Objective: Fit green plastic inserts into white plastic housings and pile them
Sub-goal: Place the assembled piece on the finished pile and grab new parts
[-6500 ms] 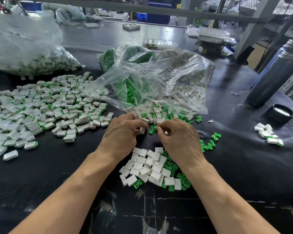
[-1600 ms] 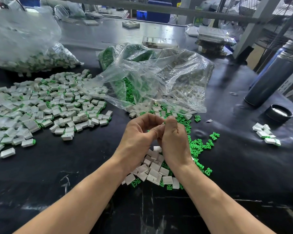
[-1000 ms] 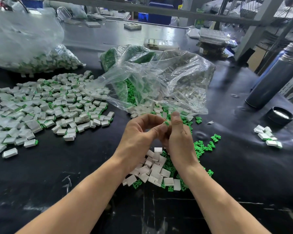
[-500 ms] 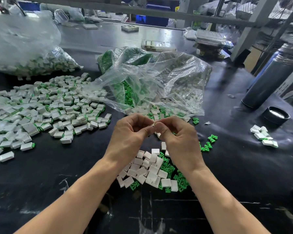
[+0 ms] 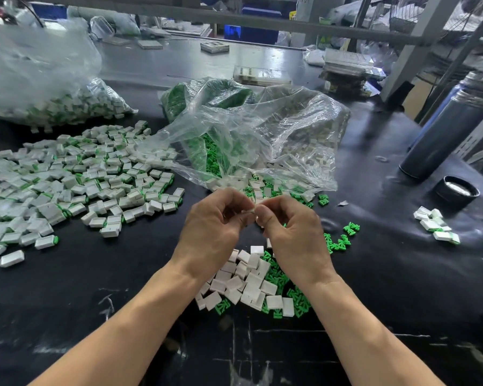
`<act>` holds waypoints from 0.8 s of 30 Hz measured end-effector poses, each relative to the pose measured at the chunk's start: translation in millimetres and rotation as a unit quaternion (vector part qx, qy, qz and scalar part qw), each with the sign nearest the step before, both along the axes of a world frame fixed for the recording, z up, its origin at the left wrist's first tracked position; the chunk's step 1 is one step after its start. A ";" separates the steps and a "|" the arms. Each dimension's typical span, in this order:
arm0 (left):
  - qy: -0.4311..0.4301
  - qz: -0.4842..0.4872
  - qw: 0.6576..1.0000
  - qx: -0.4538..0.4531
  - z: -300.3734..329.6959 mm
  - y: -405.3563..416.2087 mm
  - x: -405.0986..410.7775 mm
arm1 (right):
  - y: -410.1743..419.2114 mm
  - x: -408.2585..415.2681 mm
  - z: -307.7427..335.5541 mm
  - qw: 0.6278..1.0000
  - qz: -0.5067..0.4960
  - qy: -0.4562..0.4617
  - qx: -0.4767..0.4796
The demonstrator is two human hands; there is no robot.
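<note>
My left hand and my right hand meet fingertip to fingertip above the black table, pinching a small white housing between them; any insert in it is hidden by my fingers. Below my wrists lies a heap of loose white housings mixed with green inserts. More green inserts are scattered to the right. A wide pile of assembled white-and-green pieces covers the table's left side.
An open clear bag of green inserts and white housings lies behind my hands. Another filled bag sits far left. A dark metal flask, its black cap and a few assembled pieces are at right.
My hands dropped from the raised, close-pressed pose and drew slightly apart, and now pinch the small white piece between their fingertips. The green tip seen earlier by my right thumb is out of sight.
</note>
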State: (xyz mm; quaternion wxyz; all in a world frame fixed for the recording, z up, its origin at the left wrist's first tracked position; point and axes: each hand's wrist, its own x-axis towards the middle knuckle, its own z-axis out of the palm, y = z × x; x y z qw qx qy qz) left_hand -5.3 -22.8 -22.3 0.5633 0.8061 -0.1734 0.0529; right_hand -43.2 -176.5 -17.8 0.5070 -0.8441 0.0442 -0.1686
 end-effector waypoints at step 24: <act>-0.115 0.187 0.946 0.237 2.0 47.4 34.1 | -33.9 7.0 6.9 0.980 -0.138 0.074 -0.126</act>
